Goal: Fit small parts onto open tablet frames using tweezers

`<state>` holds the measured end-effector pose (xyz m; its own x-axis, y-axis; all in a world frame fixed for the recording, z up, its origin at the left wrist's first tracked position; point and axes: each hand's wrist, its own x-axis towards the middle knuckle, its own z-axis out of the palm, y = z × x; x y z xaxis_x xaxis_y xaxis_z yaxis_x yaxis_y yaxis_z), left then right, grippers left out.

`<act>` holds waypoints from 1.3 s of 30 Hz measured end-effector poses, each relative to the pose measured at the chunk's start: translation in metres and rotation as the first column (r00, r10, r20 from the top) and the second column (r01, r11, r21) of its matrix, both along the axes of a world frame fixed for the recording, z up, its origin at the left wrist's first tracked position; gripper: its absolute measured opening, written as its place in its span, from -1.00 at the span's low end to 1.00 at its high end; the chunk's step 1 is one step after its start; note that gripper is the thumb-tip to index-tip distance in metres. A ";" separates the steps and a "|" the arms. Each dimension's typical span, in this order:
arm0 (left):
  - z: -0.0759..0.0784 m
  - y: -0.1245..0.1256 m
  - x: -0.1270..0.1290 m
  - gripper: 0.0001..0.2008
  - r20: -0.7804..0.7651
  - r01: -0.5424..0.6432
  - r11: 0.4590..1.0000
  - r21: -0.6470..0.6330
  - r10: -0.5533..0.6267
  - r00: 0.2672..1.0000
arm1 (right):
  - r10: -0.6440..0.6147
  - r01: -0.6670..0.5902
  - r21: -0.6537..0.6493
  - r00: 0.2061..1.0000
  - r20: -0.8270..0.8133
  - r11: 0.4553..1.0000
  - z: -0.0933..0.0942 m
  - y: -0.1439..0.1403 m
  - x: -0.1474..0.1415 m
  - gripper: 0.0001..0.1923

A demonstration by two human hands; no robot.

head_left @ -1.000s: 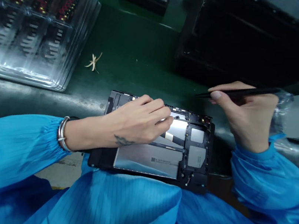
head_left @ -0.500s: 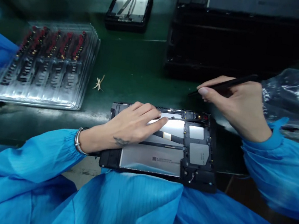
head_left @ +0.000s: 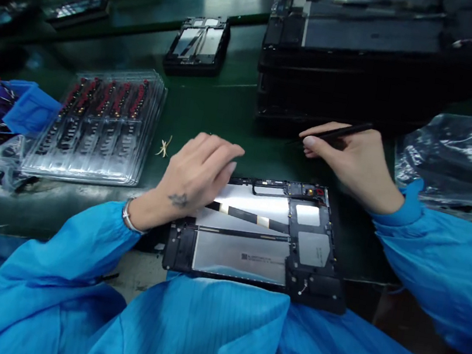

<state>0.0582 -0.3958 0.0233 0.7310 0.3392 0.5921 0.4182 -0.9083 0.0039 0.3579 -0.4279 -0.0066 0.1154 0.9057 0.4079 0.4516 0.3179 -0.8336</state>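
Lifted off the panel now, the left hand point(head_left: 194, 174) sits over the upper left corner of the opened tablet point(head_left: 260, 237); half a second ago its fingertips pressed on the silver plate near the middle, and the view has tipped up to show more of the line.

From the head camera, the left fingers are loosely curled and close together, holding nothing, hovering just above the tablet's top edge. The right hand point(head_left: 351, 162) rests beyond the tablet's upper right corner, thumb and forefinger pinching a slim black tool point(head_left: 335, 134) with its tip pointing left, clear of the device. The tablet itself lies face down at the near edge of the green bench point(head_left: 211, 108), half over the person's blue-clad lap.

To do this well, I'd judge the free hand should steady the frame by its black rim — not the ribbon cable point(head_left: 247, 217) crossing the plate — while the tool comes in low and flat.

Left of the tablet stands a stack of clear trays point(head_left: 97, 126) with small red-tipped parts; beyond it, a second opened tablet point(head_left: 199, 44). A small printed label point(head_left: 257, 257) on the lower silver plate is there — too fine to read.
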 end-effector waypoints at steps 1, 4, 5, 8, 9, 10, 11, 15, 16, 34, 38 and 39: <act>0.002 0.009 0.002 -0.76 -0.042 -0.013 0.998 -0.055 0.010 0.999 | 0.015 -0.015 -0.012 1.000 -0.006 1.000 -0.002 0.003 0.000 -0.76; 0.002 0.035 0.015 -0.69 -0.197 0.012 0.965 -0.262 -0.066 0.978 | 0.043 -0.046 -0.049 0.997 -0.063 0.998 -0.005 0.009 -0.001 -0.75; 0.001 0.042 0.021 -0.66 -0.234 0.029 0.947 -0.319 -0.108 0.966 | 0.041 -0.045 -0.054 0.996 -0.084 0.997 -0.006 0.009 -0.001 -0.75; -0.004 0.056 0.041 -0.59 -0.333 0.036 0.910 -0.412 -0.187 0.924 | 0.008 -0.014 -0.048 0.994 -0.114 0.999 -0.007 0.006 -0.002 -0.75; -0.006 0.057 0.046 -0.57 -0.362 0.029 0.909 -0.415 -0.194 0.912 | -0.001 -0.005 -0.044 0.992 -0.122 0.999 -0.007 0.005 -0.002 -0.75; -0.007 0.058 0.051 -0.56 -0.386 0.022 0.913 -0.407 -0.194 0.902 | -0.008 0.003 -0.041 0.991 -0.131 0.999 -0.007 0.004 -0.002 -0.75; -0.008 0.058 0.054 -0.56 -0.402 0.018 0.920 -0.392 -0.188 0.896 | -0.013 0.008 -0.040 0.990 -0.138 0.999 -0.007 0.003 -0.002 -0.75; -0.008 0.057 0.061 -0.54 -0.437 0.013 0.937 -0.348 -0.175 0.882 | -0.029 0.024 -0.040 0.991 -0.131 0.999 -0.003 0.001 -0.005 -0.78; -0.007 0.057 0.061 -0.53 -0.450 0.010 0.940 -0.341 -0.173 0.876 | -0.034 0.029 -0.042 0.991 -0.126 0.999 -0.002 0.000 -0.005 -0.79; -0.012 0.066 0.036 -0.58 -0.366 0.028 0.927 -0.374 -0.175 0.914 | -0.001 0.002 -0.011 0.991 0.135 1.000 -0.005 -0.001 -0.007 -0.90; -0.014 0.065 0.031 -0.60 -0.348 0.038 0.928 -0.371 -0.177 0.921 | 0.027 -0.029 0.008 0.984 0.174 1.000 -0.007 -0.004 -0.008 -0.87; -0.014 0.065 0.030 -0.60 -0.349 0.037 0.928 -0.371 -0.177 0.920 | 0.032 -0.035 0.013 0.983 0.183 0.999 -0.007 -0.004 -0.009 -0.87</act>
<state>0.0882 -0.3311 0.0096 0.9160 0.3802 0.1280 0.3527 -0.9152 0.1947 0.3493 -0.4317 -0.0137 0.0073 0.9010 0.4339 0.5846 0.3481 -0.7328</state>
